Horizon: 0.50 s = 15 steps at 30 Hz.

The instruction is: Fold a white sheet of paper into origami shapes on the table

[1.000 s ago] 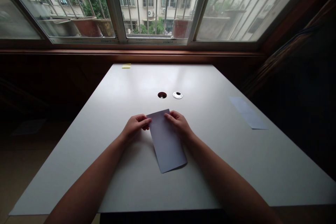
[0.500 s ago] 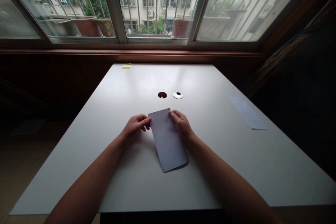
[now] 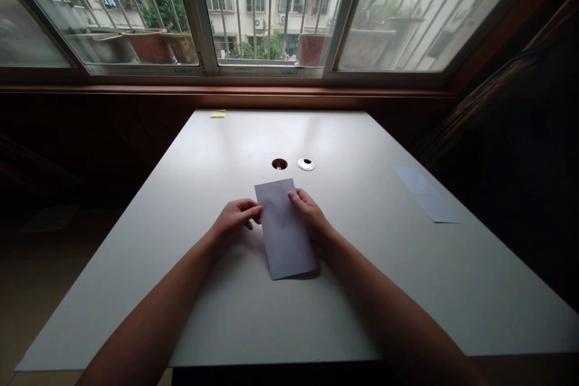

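A folded sheet of pale paper [image 3: 289,238], long and narrow, is held between my two hands over the middle of the white table [image 3: 226,325]. My left hand [image 3: 238,214] pinches its left edge between thumb and fingers. On the opposite side, my right hand [image 3: 310,214] grips the paper's right edge, the thumb lying on the front and the other fingers mostly hidden behind. The paper's lower end stands slightly apart in layers and casts a shadow on the tabletop.
Beyond the paper are a round cable hole [image 3: 279,164] and a loose round cover [image 3: 306,164]. Another pale paper sheet [image 3: 427,195] lies by the right table edge. A yellow sticky note [image 3: 218,114] is at the far left corner. A barred window [image 3: 271,12] rises behind.
The paper has shifted away from me and turned more upright in view. My left hand now holds it lower along the left edge; my right thumb rests further in from its top corner.
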{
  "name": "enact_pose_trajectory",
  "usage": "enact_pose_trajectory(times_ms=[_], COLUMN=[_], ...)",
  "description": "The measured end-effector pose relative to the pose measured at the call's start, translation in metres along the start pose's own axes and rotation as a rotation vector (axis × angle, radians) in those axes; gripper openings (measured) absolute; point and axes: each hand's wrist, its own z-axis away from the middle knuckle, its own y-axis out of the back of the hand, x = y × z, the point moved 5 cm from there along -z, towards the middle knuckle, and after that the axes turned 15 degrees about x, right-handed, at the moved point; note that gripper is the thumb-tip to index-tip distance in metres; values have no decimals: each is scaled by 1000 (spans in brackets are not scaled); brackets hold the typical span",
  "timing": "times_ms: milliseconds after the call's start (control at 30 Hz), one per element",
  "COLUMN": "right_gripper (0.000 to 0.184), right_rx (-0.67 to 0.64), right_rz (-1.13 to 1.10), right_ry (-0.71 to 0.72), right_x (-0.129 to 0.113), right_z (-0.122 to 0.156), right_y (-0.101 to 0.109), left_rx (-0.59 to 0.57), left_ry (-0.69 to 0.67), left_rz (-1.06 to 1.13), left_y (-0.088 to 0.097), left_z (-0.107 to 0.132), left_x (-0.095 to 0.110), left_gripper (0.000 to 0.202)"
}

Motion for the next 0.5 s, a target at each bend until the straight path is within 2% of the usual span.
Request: enact_pose_trajectory(times_ms=[167, 500], right_gripper=[45, 43], right_rx=[-37, -104], right_rz=[23, -14], right_ry=[-52, -115], right_x=[2, 5], right_z=[5, 6], right_y=[-5, -8], left_rx=[21, -10], left_ry=[-4, 7], left_rz=[21, 13], left_y=[1, 0], left_z=[-1, -1], left_x=[-2, -1], left_gripper=[32, 34])
